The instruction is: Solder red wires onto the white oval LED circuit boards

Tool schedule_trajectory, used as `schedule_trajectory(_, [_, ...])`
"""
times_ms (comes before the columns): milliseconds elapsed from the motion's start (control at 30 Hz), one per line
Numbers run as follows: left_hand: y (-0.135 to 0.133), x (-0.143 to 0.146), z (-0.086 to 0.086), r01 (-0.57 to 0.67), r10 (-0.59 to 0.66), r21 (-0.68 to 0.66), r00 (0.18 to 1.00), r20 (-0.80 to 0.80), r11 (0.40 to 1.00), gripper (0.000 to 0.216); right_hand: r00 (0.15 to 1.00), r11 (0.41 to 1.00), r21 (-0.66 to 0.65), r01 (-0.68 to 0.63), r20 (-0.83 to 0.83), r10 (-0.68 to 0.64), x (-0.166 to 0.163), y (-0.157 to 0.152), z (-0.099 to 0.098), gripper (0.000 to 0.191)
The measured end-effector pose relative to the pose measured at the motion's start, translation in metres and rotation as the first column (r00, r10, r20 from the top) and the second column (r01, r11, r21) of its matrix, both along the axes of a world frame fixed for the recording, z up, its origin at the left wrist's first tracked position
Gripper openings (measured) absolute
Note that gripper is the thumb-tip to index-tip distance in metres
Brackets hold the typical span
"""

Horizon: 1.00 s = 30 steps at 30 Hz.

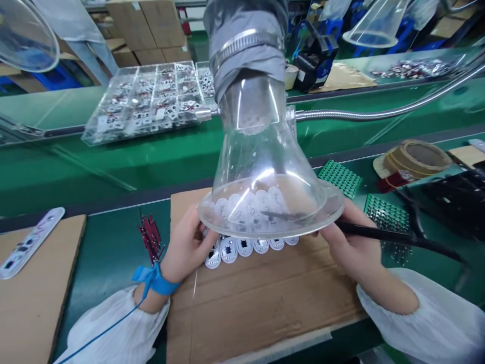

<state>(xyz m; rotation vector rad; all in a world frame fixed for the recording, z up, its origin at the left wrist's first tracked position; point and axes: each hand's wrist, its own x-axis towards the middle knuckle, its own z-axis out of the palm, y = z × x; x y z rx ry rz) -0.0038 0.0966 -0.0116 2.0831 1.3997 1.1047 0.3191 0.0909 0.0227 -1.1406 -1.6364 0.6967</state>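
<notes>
A row of white, round-ended circuit boards (244, 246) lies on a brown cardboard sheet (257, 298), partly seen through a clear funnel-shaped fume hood (261, 151). My right hand (350, 242) grips the black handle of a soldering iron (373, 231). Its slim tip points left over the boards, behind the clear rim. At the row's left end is my left hand (191, 242), wearing a blue wrist strap (157, 280). Its thumb and fingers are closed together against the end board; what they pinch is hidden.
Red wires (150, 237) lie left of my left hand. Green perforated boards (340, 178) and a tape roll (417, 156) are at the right. One long white board (32, 242) rests on cardboard at the left. A divided tray (147, 96) of parts stands on the raised ledge.
</notes>
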Motion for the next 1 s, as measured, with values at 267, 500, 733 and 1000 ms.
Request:
schedule_trajectory(267, [0.000, -0.006, -0.008, -0.030, 0.031, -0.032, 0.998, 0.046, 0.999, 0.009, 0.998, 0.999, 0.022, -0.040, -0.045, 0.041, -0.005, 0.002, -0.044, 0.009])
schedule_trajectory(500, [-0.001, -0.008, -0.015, -0.037, 0.040, -0.049, 0.997, 0.064, 0.998, 0.005, 0.992, 0.993, 0.114, 0.008, 0.125, -0.022, -0.006, 0.004, -0.034, 0.012])
schedule_trajectory(733, [-0.001, -0.003, -0.013, 0.008, -0.007, -0.036, 0.999, 0.038, 0.999, 0.008, 0.989, 0.994, 0.107, -0.022, 0.148, 0.006, -0.007, 0.003, -0.033, 0.011])
schedule_trajectory(1000, [-0.001, -0.003, -0.010, 0.022, -0.018, -0.062, 0.998, 0.054, 0.998, 0.010, 0.990, 0.995, 0.097, -0.024, 0.138, 0.011, -0.006, 0.004, -0.039, 0.003])
